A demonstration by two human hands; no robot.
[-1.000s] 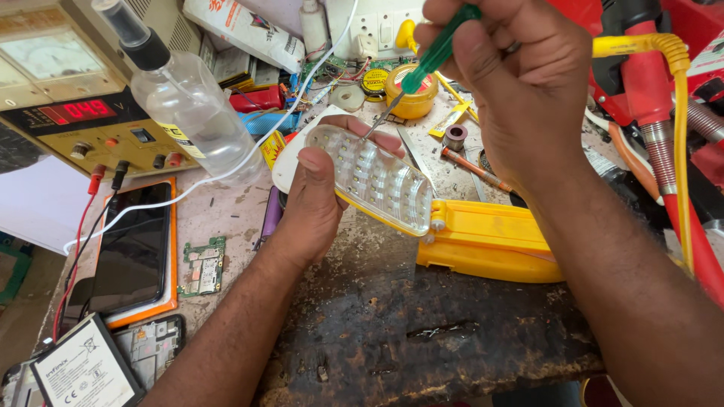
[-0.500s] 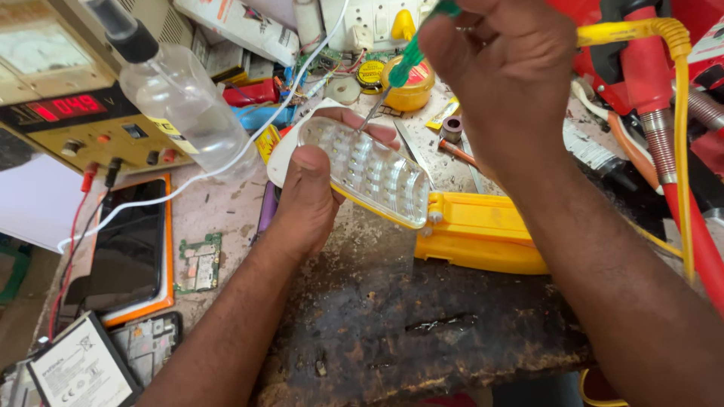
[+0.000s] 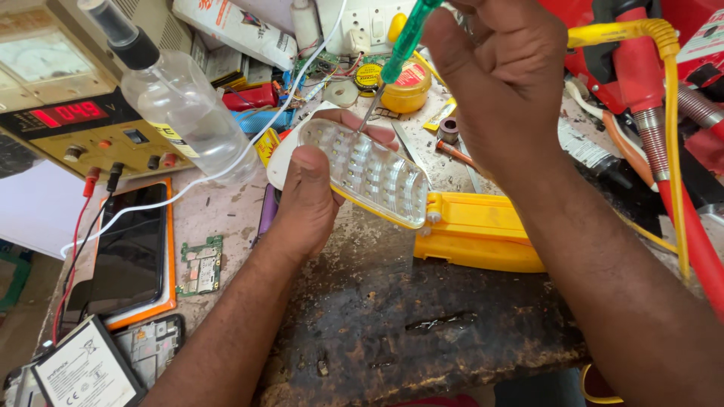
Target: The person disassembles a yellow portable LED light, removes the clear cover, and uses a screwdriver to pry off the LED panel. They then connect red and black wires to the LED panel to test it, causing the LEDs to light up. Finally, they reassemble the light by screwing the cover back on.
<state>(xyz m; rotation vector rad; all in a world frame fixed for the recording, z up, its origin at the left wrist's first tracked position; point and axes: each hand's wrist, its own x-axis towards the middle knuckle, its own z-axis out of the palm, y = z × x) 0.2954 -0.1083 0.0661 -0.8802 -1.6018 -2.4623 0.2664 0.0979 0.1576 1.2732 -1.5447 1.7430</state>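
My left hand [image 3: 309, 197] grips the head of a yellow lamp [image 3: 483, 234], thumb on the edge of its clear lens panel [image 3: 369, 169] with rows of small bulbs. My right hand [image 3: 505, 75] holds a green-handled screwdriver [image 3: 403, 41] upright. Its metal tip touches the far end of the lens panel, close to my left fingertips. The lamp's yellow body lies on the worn dark bench to the right.
A clear spray bottle [image 3: 173, 105] and a bench power supply [image 3: 68, 120] stand at the left. A phone in an orange case [image 3: 128, 256], a small circuit board [image 3: 200, 264] and a battery [image 3: 83, 373] lie near the front left. Red and yellow hoses [image 3: 671, 136] crowd the right.
My right hand has lifted and shifted right, and the screwdriver stands more upright with its tip now on the lens panel. The left hand keeps its grip on the lamp.
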